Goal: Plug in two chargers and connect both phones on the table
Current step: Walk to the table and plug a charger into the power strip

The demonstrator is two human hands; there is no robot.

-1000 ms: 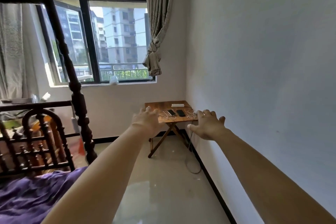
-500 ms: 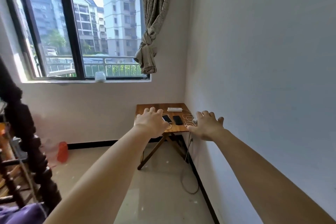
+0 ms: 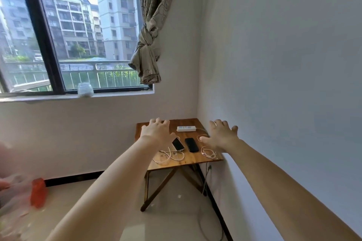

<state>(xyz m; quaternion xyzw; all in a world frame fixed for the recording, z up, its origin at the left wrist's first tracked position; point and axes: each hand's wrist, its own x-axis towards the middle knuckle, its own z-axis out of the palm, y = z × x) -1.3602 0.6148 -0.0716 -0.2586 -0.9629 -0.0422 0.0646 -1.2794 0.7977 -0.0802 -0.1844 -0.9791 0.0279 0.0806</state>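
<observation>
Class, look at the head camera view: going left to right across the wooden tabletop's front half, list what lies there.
Loose white cable → phone with a light edge → black phone → coiled white cable, all on the wooden table.

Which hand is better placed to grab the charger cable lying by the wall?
Probably the right hand: it hovers open beside the wall-side cable, while the left hand is across both phones.
</observation>
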